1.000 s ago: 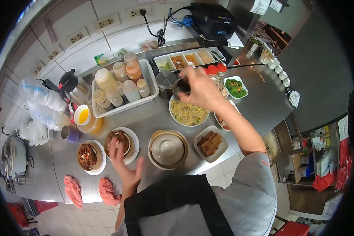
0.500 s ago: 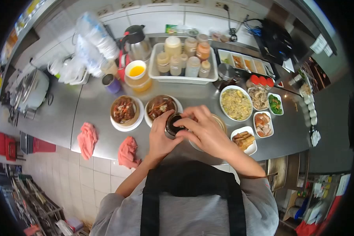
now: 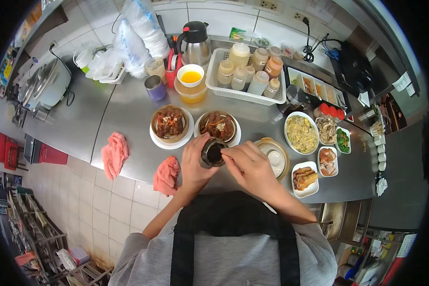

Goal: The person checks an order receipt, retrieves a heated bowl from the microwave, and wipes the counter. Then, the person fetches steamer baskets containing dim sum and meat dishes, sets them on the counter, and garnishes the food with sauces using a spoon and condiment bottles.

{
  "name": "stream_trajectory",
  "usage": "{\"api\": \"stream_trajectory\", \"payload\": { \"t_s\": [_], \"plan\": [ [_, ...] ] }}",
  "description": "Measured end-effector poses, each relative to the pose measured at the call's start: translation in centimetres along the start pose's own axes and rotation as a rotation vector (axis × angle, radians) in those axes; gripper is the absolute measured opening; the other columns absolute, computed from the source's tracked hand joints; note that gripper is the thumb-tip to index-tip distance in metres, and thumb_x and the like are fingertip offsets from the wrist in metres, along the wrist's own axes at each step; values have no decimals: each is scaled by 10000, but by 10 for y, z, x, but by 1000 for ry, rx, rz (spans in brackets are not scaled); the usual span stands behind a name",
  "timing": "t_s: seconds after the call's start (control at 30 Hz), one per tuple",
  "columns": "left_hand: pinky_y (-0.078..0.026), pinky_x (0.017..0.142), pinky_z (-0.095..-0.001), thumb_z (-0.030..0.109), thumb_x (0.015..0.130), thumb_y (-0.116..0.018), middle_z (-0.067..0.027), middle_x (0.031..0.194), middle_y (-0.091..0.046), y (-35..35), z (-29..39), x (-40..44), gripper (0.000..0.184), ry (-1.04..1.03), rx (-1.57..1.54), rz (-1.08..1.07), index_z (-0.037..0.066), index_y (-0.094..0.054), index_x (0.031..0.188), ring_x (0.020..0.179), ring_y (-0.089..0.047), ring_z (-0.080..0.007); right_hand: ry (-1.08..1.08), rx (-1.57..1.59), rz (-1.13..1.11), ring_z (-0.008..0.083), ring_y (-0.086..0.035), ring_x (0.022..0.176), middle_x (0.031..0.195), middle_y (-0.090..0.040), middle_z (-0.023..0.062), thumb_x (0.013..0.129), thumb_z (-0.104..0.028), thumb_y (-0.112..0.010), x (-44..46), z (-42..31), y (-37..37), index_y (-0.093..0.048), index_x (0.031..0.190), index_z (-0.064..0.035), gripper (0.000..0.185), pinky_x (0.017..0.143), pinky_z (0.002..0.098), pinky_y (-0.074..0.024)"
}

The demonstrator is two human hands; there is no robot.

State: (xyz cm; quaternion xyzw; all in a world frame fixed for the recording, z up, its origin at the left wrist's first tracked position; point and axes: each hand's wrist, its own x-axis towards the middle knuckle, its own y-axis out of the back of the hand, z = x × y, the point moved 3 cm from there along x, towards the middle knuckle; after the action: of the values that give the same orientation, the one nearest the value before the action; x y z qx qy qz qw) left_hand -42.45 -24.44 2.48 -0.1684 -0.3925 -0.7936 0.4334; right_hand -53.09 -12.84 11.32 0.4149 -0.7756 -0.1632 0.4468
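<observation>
My left hand [image 3: 195, 159] is wrapped round a small glass jar [image 3: 208, 161] with a dark inside, its open mouth tilted up towards me. At the jar's right rim, the fingers of my right hand [image 3: 250, 164] are pinched together; whether something small is between them is hidden. Just beyond the jar, a bamboo steamer of braised meat [image 3: 217, 125] with pale bits on top sits on a white plate. A second steamer of braised meat [image 3: 169, 123] stands to its left. Beside my right hand is a lidded pot [image 3: 276, 159] with a pale lid.
Fried rice [image 3: 301, 133], spring rolls [image 3: 305, 180] and several small dishes stand on the right. A white basket [image 3: 248, 95] of bottles is at the back, near a steel jug [image 3: 195, 45] and a bowl of yellow liquid [image 3: 190, 76]. Pink cloths [image 3: 115, 153] lie along the front edge.
The view has shifted, so the counter appears further right. My right fingers have drawn from over the jar's mouth to its right rim and closed together. My left hand keeps hold of the jar.
</observation>
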Motion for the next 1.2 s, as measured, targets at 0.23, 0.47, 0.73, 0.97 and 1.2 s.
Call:
{"api": "stream_trajectory", "payload": {
  "t_s": [0.23, 0.47, 0.73, 0.97, 1.2],
  "plan": [
    [-431, 952, -405, 144, 565, -852, -118, 1190, -588, 1, -8, -4, 756, 42, 63, -52, 53, -532, 1244, 1099, -551, -315, -397, 327, 36, 157, -590, 626, 795, -655, 97, 880, -71, -615, -10, 24, -19, -653, 929, 26, 114, 576, 278, -474],
    [-430, 947, -402, 166, 536, -889, -108, 1180, -589, -2, -13, -8, 804, 124, 65, -88, 59, -528, 1246, 1096, -549, -309, -863, 812, 152, 43, -538, 592, 729, -666, 48, 948, -139, -554, -25, 73, -27, -699, 942, 16, 212, 543, 184, -438],
    [-435, 940, -397, 204, 550, -892, -113, 1157, -599, -3, -17, -8, 787, 244, 37, -127, 47, -529, 1230, 1088, -551, -308, -895, 801, 175, 49, -534, 583, 703, -650, 41, 937, -149, -563, -21, 74, -25, -698, 914, 13, 212, 537, 192, -436],
    [-451, 919, -386, 218, 573, -890, -119, 1129, -607, 0, -33, -13, 777, 315, 100, -101, 26, -523, 1230, 1063, -569, -297, -876, 764, 292, 50, -545, 571, 714, -665, 49, 917, -112, -537, -7, 114, -19, -692, 914, 29, 210, 526, 196, -448],
    [-458, 892, -373, 207, 599, -881, -133, 1095, -606, 7, -50, -23, 764, 345, 89, -74, 10, -512, 1238, 1029, -581, -293, -651, 347, 202, 81, -599, 634, 740, -682, 67, 929, -146, -584, -6, 163, -50, -693, 958, 12, 194, 580, 234, -480]
  ]
}}
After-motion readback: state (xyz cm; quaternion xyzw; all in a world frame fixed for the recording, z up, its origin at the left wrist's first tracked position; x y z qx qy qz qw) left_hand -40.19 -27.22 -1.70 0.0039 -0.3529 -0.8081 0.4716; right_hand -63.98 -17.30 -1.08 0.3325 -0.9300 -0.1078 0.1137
